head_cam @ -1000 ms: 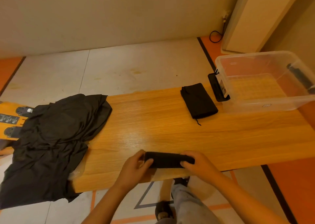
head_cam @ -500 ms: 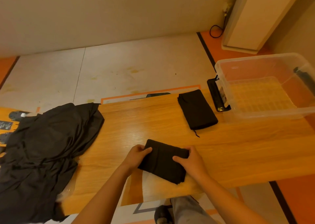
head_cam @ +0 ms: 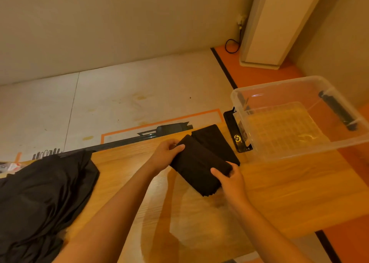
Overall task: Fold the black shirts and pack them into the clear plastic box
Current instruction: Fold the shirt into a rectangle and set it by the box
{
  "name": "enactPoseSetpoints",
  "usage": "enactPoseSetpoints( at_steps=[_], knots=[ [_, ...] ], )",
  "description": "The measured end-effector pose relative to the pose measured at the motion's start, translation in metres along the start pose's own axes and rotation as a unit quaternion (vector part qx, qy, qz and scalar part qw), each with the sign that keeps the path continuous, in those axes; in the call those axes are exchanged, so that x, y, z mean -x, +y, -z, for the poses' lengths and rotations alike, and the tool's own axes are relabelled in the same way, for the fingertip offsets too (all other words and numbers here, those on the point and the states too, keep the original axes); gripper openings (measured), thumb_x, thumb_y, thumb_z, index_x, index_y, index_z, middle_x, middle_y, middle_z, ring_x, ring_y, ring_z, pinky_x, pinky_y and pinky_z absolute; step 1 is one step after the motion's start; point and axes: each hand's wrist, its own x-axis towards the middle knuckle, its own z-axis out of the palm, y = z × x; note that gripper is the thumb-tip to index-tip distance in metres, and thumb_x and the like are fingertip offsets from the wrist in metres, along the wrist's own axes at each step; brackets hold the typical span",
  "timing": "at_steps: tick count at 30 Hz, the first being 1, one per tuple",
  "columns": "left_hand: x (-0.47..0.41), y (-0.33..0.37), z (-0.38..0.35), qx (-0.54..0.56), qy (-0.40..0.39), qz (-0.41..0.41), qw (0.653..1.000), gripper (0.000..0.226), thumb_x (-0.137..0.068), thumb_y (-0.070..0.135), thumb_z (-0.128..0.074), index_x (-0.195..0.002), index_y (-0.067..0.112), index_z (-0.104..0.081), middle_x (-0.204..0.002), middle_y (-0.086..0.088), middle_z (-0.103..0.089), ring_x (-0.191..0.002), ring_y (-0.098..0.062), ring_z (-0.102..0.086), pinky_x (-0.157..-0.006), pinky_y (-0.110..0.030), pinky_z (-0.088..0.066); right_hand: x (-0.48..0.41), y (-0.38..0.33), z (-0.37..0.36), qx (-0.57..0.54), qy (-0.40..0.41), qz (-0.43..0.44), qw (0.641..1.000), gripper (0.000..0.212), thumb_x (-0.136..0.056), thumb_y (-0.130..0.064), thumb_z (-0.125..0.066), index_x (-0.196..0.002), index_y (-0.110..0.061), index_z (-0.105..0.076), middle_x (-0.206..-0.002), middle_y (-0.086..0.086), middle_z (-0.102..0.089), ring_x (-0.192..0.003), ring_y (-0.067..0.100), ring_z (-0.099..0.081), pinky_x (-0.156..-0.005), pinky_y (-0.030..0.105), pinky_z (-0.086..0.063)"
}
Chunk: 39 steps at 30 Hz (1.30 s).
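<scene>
The folded shirt (head_cam: pixel 197 170) that sat low near the front edge of the table (head_cam: pixel 289 192) a second ago has travelled up and to the right with both hands, and now hangs close to the far edge, next to the other folded shirt (head_cam: pixel 214 140); whether the two touch or merely overlap in view I cannot tell. The left hand (head_cam: pixel 166 155) grips the bundle's upper end with fingers curled over it. The right hand (head_cam: pixel 232 182) pinches the lower right corner, thumb on top and fingers wrapped underneath. By my reckoning the task is in its early part: two shirts are folded, none is packed, and a sizeable heap of unfolded shirts (head_cam: pixel 44 192) waits at the left end of the table, spilling over its edge. The clear plastic box (head_cam: pixel 295 150) stands at the right end, just beyond the folded pair, and holds nothing that I can see. The cloth is matte black and soft, folded into a thick, narrow oblong with slightly ragged layered edges at its near end. The box is glossy and see-through with rounded corners, a gridded base and a black latch (head_cam: pixel 232 130) on its near end. The tabletop is smooth, warm-toned wood grain.
</scene>
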Motion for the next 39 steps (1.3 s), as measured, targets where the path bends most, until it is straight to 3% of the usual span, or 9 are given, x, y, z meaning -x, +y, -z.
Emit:
enactPoseSetpoints(
  at_steps=[3,7,11,18,24,29,32,35,39],
  knots=[
    [-0.039,0.025,-0.011,-0.021,-0.021,-0.016,0.999,0.023,-0.1,0.025,-0.051,-0.114,0.01,-0.061,-0.101,-0.005,-0.067,-0.09,-0.015,-0.066,-0.067,-0.016,-0.051,-0.015,-0.017,0.005,-0.082,0.029,-0.014,0.996,0.06,-0.085,-0.014,-0.07,-0.138,-0.016,-0.042,-0.136,0.008,-0.05,-0.123,0.028,-0.051,-0.086,0.035,-0.052],
    [-0.08,0.039,-0.032,-0.038,-0.025,-0.038,0.998,0.023,-0.1,0.022,-0.051,-0.112,0.006,-0.063,-0.105,-0.011,-0.067,-0.1,-0.026,-0.065,-0.088,-0.036,-0.054,-0.031,-0.024,0.003,-0.136,0.072,-0.017,0.988,0.057,-0.089,-0.015,-0.066,-0.138,-0.016,-0.037,-0.132,0.005,-0.051,-0.121,0.027,-0.053,-0.077,0.032,-0.055],
    [-0.105,0.035,-0.047,-0.037,0.01,-0.021,0.999,0.021,-0.096,0.02,-0.059,-0.116,0.013,-0.061,-0.117,-0.012,-0.064,-0.112,-0.027,-0.06,-0.098,-0.04,-0.05,-0.044,-0.012,-0.005,-0.138,0.112,-0.042,0.983,0.055,-0.085,-0.013,-0.069,-0.131,-0.014,-0.038,-0.133,0.01,-0.053,-0.118,0.03,-0.056,-0.086,0.046,-0.056],
    [-0.118,0.017,-0.058,-0.105,0.027,-0.001,0.994,0.029,-0.093,0.02,-0.062,-0.121,0.013,-0.057,-0.123,-0.008,-0.059,-0.106,-0.02,-0.057,-0.082,-0.026,-0.045,-0.054,-0.002,-0.004,-0.125,0.111,-0.077,0.983,0.049,-0.086,-0.011,-0.069,-0.126,-0.012,-0.042,-0.126,0.012,-0.056,-0.114,0.032,-0.058,-0.08,0.043,-0.058],
    [-0.124,0.028,-0.061,-0.134,0.041,-0.052,0.989,0.022,-0.092,0.018,-0.063,-0.114,0.015,-0.061,-0.114,-0.006,-0.063,-0.103,-0.016,-0.055,-0.085,-0.025,-0.04,-0.053,-0.006,-0.001,-0.144,0.112,-0.063,0.981,0.046,-0.087,-0.011,-0.067,-0.127,-0.012,-0.043,-0.121,0.008,-0.055,-0.11,0.029,-0.058,-0.079,0.044,-0.059],
    [-0.12,0.02,-0.06,-0.187,0.032,-0.059,0.98,0.022,-0.093,0.021,-0.062,-0.115,0.015,-0.059,-0.117,-0.007,-0.062,-0.103,-0.018,-0.056,-0.083,-0.028,-0.043,-0.057,-0.002,0.008,-0.088,0.113,-0.063,0.988,0.041,-0.085,-0.016,-0.071,-0.113,-0.016,-0.042,-0.103,0.003,-0.058,-0.09,0.023,-0.065,-0.072,0.044,-0.06],
    [-0.122,0.019,-0.06,-0.297,0.049,-0.08,0.95,0.029,-0.094,0.032,-0.061,-0.119,0.019,-0.058,-0.12,-0.004,-0.064,-0.108,-0.023,-0.059,-0.084,-0.034,-0.05,-0.056,0.004,0.013,0.009,0.114,-0.065,0.991,0.04,-0.083,-0.029,-0.073,-0.104,-0.014,-0.042,-0.092,0.004,-0.062,-0.067,0.022,-0.068,-0.064,0.043,-0.06],
    [-0.123,0.023,-0.058,-0.441,0.082,-0.087,0.889,0.04,-0.092,0.051,-0.056,-0.121,0.024,-0.054,-0.12,0.001,-0.063,-0.106,-0.022,-0.06,-0.08,-0.039,-0.054,-0.05,0.006,0.015,0.054,0.126,-0.042,0.99,0.04,-0.085,-0.039,-0.069,-0.098,-0.012,-0.044,-0.084,0.003,-0.059,-0.067,0.021,-0.063,-0.057,0.037,-0.054],
    [-0.112,0.026,-0.056,-0.448,0.158,-0.177,0.862,0.04,-0.097,0.049,-0.047,-0.121,0.018,-0.054,-0.12,-0.001,-0.057,-0.11,-0.022,-0.053,-0.079,-0.035,-0.047,-0.034,0.006,0.021,0.185,0.125,0.08,0.971,0.029,-0.093,-0.04,-0.057,-0.084,-0.015,-0.046,-0.066,-0.003,-0.048,-0.055,0.011,-0.046,-0.051,0.028,-0.039]
  ],
)
